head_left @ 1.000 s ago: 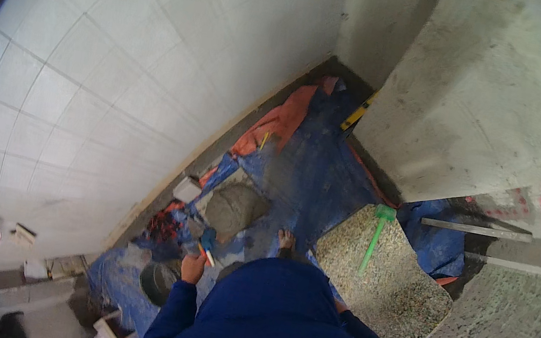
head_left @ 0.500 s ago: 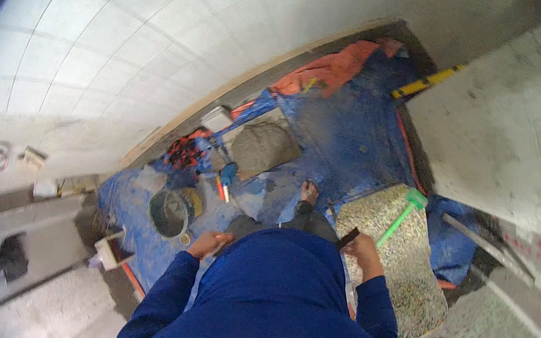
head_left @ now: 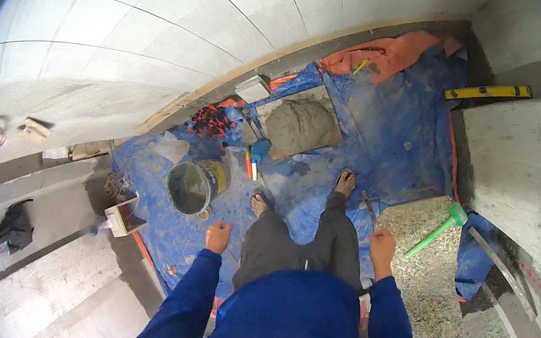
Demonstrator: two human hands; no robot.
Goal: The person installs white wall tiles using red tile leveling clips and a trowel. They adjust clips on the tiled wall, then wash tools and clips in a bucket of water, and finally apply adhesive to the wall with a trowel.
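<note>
My left hand (head_left: 218, 236) is loosely closed, with nothing seen in it, just below a bucket (head_left: 187, 188) on the blue tarp. My right hand (head_left: 381, 252) is closed around a thin, dark, strip-like tool (head_left: 368, 208) that points forward and to the left; its exact kind is unclear. Beside that hand lies a speckled foam mat (head_left: 434, 294) with a green mallet (head_left: 436, 231) on it. Ahead, a mound of grey mortar (head_left: 300, 125) rests on a board. An orange-and-white-handled tool (head_left: 251, 164) and a blue tool (head_left: 260, 148) lie near the board.
Several white tiles (head_left: 253, 88) and a pile of red and black pieces (head_left: 211, 121) lie along the tiled wall (head_left: 167, 18). A yellow spirit level (head_left: 488, 92) rests at the far right. Blue tarp (head_left: 396, 132) covers the floor; a low wall (head_left: 534, 154) borders the right.
The view has shifted, and both feet now show. My hands have moved away from my body and forward; the right one still grips the dark tool, now seen as a thin strip.
</note>
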